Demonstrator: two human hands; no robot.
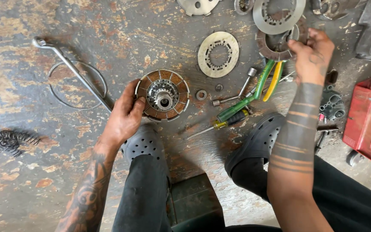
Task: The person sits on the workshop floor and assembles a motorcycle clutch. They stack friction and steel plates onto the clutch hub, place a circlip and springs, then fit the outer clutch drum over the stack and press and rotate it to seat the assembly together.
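My left hand (124, 115) rests on the left rim of a round clutch assembly (163, 94) with brown friction pads and a metal hub, standing on the worn floor. Reaching to the upper right, my right hand (311, 55) grips a brown friction ring (272, 46) that lies at the top of a stack of plates. Beside that ring lies a steel clutch plate (218, 54), and another steel plate (277, 16) sits just above it.
A long bent wrench (71, 71) crosses a wire ring (77, 85) at left. Green and yellow pliers (263, 83), a screwdriver (220, 123), a socket tool (244, 83), springs (8, 141), a red box (369, 116) and small washers (201, 94) lie around.
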